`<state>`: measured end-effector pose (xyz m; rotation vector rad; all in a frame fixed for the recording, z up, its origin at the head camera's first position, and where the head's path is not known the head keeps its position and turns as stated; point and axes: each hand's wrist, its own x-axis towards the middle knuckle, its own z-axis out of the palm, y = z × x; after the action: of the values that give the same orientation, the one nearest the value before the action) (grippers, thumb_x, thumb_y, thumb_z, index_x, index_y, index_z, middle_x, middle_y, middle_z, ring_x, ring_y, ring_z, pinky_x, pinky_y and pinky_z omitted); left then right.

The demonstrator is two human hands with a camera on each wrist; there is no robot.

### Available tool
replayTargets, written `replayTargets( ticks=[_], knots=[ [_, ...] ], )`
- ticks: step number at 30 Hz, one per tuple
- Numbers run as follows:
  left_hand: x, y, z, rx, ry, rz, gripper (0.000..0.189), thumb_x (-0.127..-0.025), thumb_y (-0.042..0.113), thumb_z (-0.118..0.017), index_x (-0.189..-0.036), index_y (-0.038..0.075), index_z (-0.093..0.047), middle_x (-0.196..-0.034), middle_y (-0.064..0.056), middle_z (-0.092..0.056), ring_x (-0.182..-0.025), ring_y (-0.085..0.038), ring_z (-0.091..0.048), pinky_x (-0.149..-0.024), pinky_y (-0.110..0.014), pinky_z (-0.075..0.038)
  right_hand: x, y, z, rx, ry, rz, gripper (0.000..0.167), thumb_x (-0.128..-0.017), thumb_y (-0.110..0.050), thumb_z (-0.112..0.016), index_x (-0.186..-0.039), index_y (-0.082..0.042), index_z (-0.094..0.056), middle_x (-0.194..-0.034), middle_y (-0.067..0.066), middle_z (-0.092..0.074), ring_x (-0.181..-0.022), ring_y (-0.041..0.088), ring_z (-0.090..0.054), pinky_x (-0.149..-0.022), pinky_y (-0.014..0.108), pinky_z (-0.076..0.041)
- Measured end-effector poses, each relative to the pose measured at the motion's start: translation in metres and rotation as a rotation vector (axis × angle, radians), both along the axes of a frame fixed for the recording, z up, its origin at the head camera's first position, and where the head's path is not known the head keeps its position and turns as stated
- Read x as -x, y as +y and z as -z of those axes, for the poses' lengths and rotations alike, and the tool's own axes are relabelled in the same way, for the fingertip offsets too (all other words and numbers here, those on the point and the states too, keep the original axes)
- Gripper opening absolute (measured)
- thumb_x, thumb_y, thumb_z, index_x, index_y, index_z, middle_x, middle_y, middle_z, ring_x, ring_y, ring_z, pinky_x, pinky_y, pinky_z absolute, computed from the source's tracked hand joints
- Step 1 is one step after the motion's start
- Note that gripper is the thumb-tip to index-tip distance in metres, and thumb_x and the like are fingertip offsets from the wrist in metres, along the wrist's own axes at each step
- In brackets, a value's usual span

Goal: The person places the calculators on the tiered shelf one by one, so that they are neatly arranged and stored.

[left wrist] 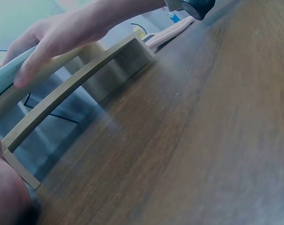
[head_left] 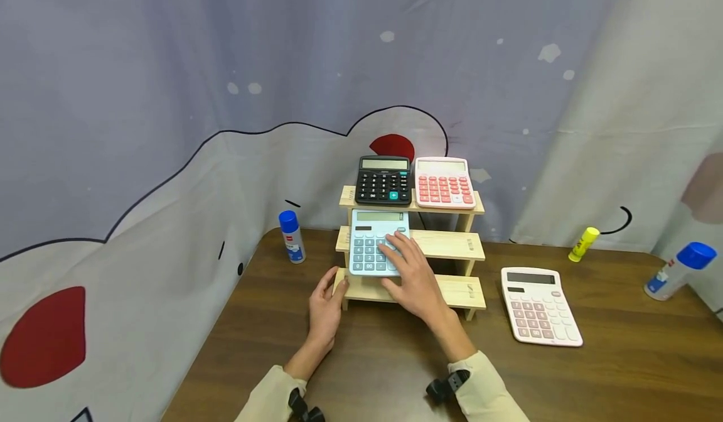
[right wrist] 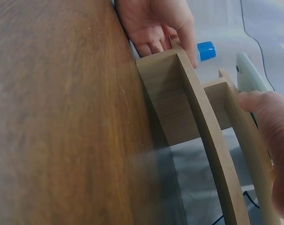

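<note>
A light-blue calculator (head_left: 365, 232) leans on the middle step of a three-step wooden stand (head_left: 449, 244), at its left side. My right hand (head_left: 416, 279) rests on the calculator's lower right, fingers extended over the keys and thumb by the bottom edge. In the right wrist view, that thumb (right wrist: 254, 101) meets the calculator's lower edge (right wrist: 249, 72). My left hand (head_left: 326, 309) grips the left end of the bottom step, its thumb (right wrist: 186, 40) against the board. A black calculator (head_left: 384, 180) and a white calculator with pink keys (head_left: 445, 183) lean side by side on the top step.
A pale pink calculator (head_left: 541, 307) lies on the brown table (head_left: 384, 365), right of the stand. Left of the stand is a blue-capped bottle (head_left: 292, 238). A yellow tube (head_left: 584, 244) and another blue-capped bottle (head_left: 679, 271) stand farther right. A patterned curtain (head_left: 282, 51) hangs behind.
</note>
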<state>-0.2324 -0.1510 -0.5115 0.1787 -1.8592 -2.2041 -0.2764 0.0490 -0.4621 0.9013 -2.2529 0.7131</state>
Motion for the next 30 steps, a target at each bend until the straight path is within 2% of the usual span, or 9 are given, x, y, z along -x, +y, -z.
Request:
replayTargets(
  ticks=[5, 24, 30],
  knots=[
    [-0.0006, 0.0000, -0.0012, -0.004, 0.007, -0.007, 0.051, -0.100, 0.010, -0.061, -0.146, -0.002, -0.045, -0.146, -0.023, -0.050, -0.135, -0.030, -0.051, -0.090, -0.014, -0.049, -0.0016, -0.0019, -0.0015, -0.007, -0.023, 0.004, 0.067, -0.077, -0.017, -0.081, -0.139, -0.012, -0.057, -0.150, 0.011, -0.049, -0.145, 0.030, -0.036, -0.121, 0.052, -0.025],
    [-0.0008, 0.0008, -0.0014, -0.006, 0.001, -0.002, 0.054, -0.099, 0.014, -0.063, -0.147, -0.001, -0.044, -0.147, -0.022, -0.049, -0.136, -0.029, -0.050, -0.090, -0.014, -0.049, -0.0055, -0.0023, -0.0020, -0.008, 0.015, 0.010, 0.064, -0.080, -0.020, -0.081, -0.138, -0.011, -0.058, -0.148, 0.012, -0.051, -0.143, 0.032, -0.039, -0.118, 0.055, -0.029],
    [-0.0009, -0.0009, -0.0003, -0.009, 0.010, 0.003, 0.055, -0.099, 0.015, -0.063, -0.147, -0.001, -0.044, -0.146, -0.022, -0.050, -0.135, -0.029, -0.050, -0.090, -0.014, -0.049, -0.0058, -0.0043, -0.0021, 0.005, 0.012, 0.014, 0.067, -0.082, -0.039, -0.081, -0.139, -0.011, -0.059, -0.147, 0.011, -0.052, -0.144, 0.031, -0.040, -0.119, 0.053, -0.029]
  ],
)
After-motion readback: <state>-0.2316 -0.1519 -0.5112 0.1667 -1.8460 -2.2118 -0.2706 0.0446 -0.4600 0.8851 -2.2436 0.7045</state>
